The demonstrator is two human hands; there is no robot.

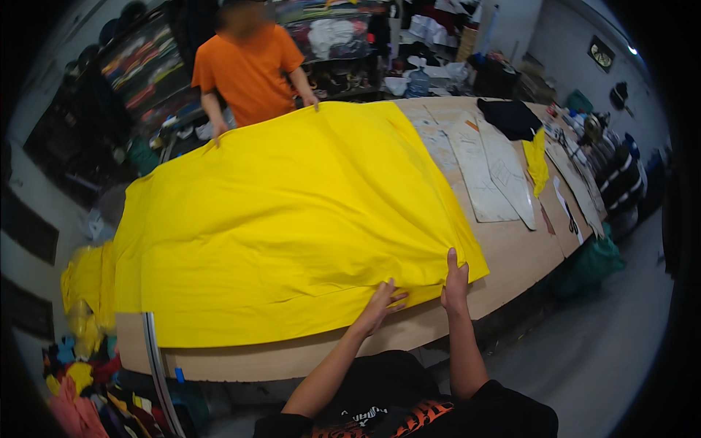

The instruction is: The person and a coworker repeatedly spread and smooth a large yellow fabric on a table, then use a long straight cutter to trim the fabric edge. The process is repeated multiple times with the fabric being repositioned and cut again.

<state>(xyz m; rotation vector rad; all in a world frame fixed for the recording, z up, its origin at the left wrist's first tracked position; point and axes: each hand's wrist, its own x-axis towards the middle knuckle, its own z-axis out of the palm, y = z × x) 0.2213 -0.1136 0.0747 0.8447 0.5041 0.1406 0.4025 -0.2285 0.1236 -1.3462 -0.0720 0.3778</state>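
Head view shows 1 large yellow cloth (pixel 277 233) spread over the most part of the bench (pixel 511 270), with its near edge lying short of the bench's near edge. The left hand (pixel 380 305) is on this near edge, and its fingers are spread apart and not clenched, touching the cloth. The right hand (pixel 456 281) is beside it, close to the near right corner, with the thumb pointing up; folds of the cloth run together there, but I cannot tell if its fingers grasp the cloth or only press it. Across the bench, 1 co-worker in an orange shirt (pixel 248 73) has 2 hands at the far edge of the cloth. To the right of the cloth lie flat pale pattern pieces (pixel 482 179), a dark cloth (pixel 509 119), a small yellow piece (pixel 537 162) and scissors (pixel 573 225).
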